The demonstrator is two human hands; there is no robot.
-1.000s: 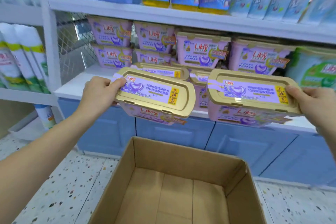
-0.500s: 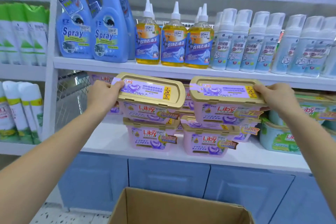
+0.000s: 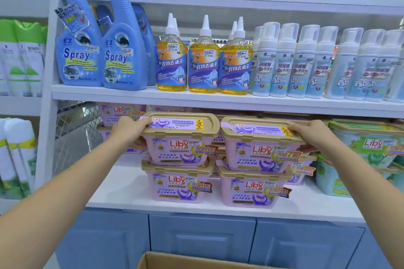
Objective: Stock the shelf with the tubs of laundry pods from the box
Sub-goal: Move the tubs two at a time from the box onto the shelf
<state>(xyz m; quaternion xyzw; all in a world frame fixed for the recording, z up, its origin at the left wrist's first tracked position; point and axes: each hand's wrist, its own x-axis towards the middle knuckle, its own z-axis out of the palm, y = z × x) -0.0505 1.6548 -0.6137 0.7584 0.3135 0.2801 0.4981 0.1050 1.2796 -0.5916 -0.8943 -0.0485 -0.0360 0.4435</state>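
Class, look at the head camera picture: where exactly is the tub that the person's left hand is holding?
The left hand's tub sits centre-left, on top of another purple tub on the white shelf, beside the right hand's tub.

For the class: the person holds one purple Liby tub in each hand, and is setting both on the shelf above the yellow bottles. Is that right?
Not quite. The left hand and right hand each hold a purple tub, but the head view shows them going onto the shelf below the yellow bottles, on top of tubs already there.
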